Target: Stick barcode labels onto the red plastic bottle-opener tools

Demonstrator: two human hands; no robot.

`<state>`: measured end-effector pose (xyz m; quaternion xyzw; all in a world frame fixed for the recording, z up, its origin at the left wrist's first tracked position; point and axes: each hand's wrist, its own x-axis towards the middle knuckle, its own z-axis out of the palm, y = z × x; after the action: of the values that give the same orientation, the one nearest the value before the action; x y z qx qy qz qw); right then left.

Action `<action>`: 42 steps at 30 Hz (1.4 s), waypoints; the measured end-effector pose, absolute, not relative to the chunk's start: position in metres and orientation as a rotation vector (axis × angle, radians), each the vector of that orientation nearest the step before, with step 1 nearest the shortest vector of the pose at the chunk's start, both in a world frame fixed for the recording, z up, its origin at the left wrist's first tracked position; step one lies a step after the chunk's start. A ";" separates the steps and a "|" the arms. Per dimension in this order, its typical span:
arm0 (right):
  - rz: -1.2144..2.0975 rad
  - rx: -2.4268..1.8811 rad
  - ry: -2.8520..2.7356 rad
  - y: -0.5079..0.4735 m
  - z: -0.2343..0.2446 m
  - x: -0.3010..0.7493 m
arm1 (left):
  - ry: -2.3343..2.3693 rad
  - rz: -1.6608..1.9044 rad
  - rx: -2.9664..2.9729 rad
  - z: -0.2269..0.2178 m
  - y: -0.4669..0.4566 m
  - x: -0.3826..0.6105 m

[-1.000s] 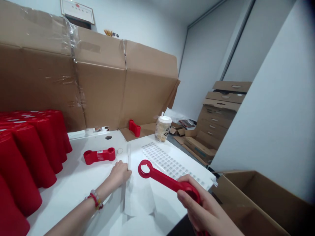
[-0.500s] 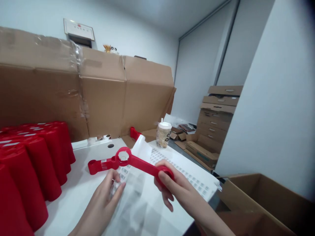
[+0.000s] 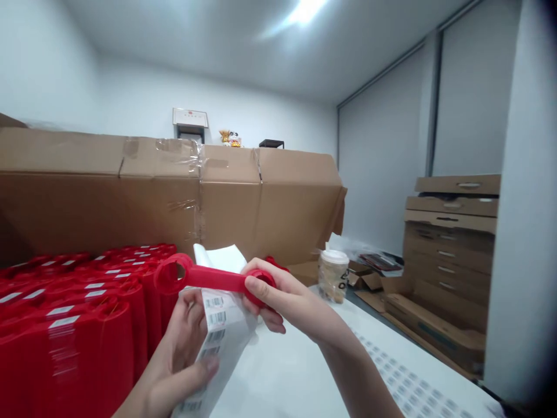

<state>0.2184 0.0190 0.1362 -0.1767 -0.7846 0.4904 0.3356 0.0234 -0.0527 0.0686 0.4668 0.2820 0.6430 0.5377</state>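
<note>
My right hand (image 3: 289,299) grips a red plastic piece (image 3: 215,277), a flat bar with a ring at each end, by its right-hand ring. The bar lies almost level across the middle of the view. Behind and below it, my left hand (image 3: 178,354) holds a white sheet of barcode labels (image 3: 230,334), thumb in front and fingers behind. The sheet's upper end curls over past the bar. Several red pieces (image 3: 104,342) with white labels on their upper ends stand packed in rows left of my left hand.
A large cardboard carton (image 3: 165,200) spans the back of the white table (image 3: 287,371). A lidded cup (image 3: 333,277) stands at the right, and another label sheet (image 3: 404,377) lies at the table's right edge. Stacked cardboard boxes (image 3: 452,244) stand beyond.
The view has turned up and left, bringing in more red pieces. My left hand now holds the label sheet up behind the red piece, which my right hand still grips.
</note>
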 end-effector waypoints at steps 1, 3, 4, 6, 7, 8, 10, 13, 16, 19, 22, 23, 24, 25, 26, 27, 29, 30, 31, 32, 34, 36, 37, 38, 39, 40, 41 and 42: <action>1.272 -0.477 -2.063 0.019 0.138 0.214 | 0.679 1.533 1.057 0.073 -0.055 0.020; 1.253 -0.518 -2.084 0.019 0.141 0.207 | 0.674 1.533 0.978 0.081 -0.059 0.014; 1.252 -0.535 -2.098 0.019 0.142 0.203 | 0.656 1.536 0.969 0.085 -0.060 0.013; 1.271 -0.543 -2.120 0.019 0.143 0.195 | 0.649 1.570 0.992 0.091 -0.059 0.011; 1.284 -0.529 -2.119 0.019 0.144 0.192 | 0.683 1.600 0.999 0.093 -0.058 0.010; 1.290 -0.509 -2.114 0.019 0.144 0.188 | 0.729 1.634 0.993 0.095 -0.056 0.009; 1.259 -0.483 -2.088 0.018 0.143 0.181 | 0.817 1.694 0.947 0.096 -0.051 0.005; 1.188 -0.545 -2.086 0.016 0.142 0.174 | 0.827 1.729 0.935 0.096 -0.046 -0.002; 1.189 -0.655 -2.104 0.014 0.139 0.169 | 0.872 1.770 0.981 0.097 -0.043 -0.008; 1.080 -0.766 -2.072 0.017 0.135 0.166 | 0.916 1.826 0.980 0.098 -0.042 -0.010; 0.946 -0.812 -1.968 0.024 0.130 0.162 | 0.879 1.879 0.882 0.099 -0.042 -0.007; 0.965 -0.794 -1.951 0.027 0.129 0.160 | 0.857 1.903 0.854 0.100 -0.043 -0.005; 1.016 -0.756 -1.952 0.029 0.129 0.158 | 0.835 1.922 0.836 0.100 -0.043 -0.004; 1.082 -0.705 -1.965 0.031 0.129 0.156 | 0.809 1.936 0.835 0.101 -0.043 -0.003; 1.135 -0.647 -1.977 0.031 0.129 0.154 | 0.782 1.935 0.850 0.102 -0.042 -0.002; 1.152 -0.597 -1.971 0.031 0.129 0.151 | 0.757 1.912 0.879 0.102 -0.042 -0.002; 1.094 -0.540 -1.915 0.029 0.129 0.146 | 0.714 1.853 0.967 0.104 -0.042 -0.005; 1.046 -0.533 -1.876 0.028 0.129 0.145 | 0.703 1.827 1.019 0.105 -0.042 -0.007; 1.001 -0.535 -1.841 0.027 0.129 0.143 | 0.703 1.810 1.068 0.106 -0.042 -0.009; 0.968 -0.542 -1.818 0.027 0.128 0.142 | 0.717 1.795 1.107 0.106 -0.042 -0.011; 0.950 -0.560 -1.807 0.028 0.127 0.141 | 0.771 1.768 1.142 0.107 -0.043 -0.015; 0.964 -0.581 -1.816 0.029 0.127 0.142 | 0.826 1.747 1.140 0.107 -0.044 -0.016; 0.969 -0.592 -1.827 0.030 0.126 0.143 | 0.843 1.747 1.139 0.106 -0.044 -0.017; 0.971 -0.598 -1.834 0.031 0.127 0.143 | 0.856 1.751 1.142 0.106 -0.044 -0.017; 0.970 -0.596 -1.833 0.032 0.127 0.143 | 0.867 1.754 1.153 0.105 -0.045 -0.018; 0.967 -0.587 -1.823 0.032 0.127 0.144 | 0.883 1.751 1.169 0.105 -0.045 -0.019; 0.964 -0.572 -1.806 0.033 0.127 0.144 | 0.917 1.747 1.190 0.104 -0.045 -0.020; 0.958 -0.554 -1.781 0.033 0.128 0.144 | 0.972 1.744 1.218 0.104 -0.045 -0.021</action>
<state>0.1440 0.0331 0.1277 -0.2291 -0.7362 0.3961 0.4987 -0.0210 -0.0451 0.1037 0.4794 0.3827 0.6863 0.3907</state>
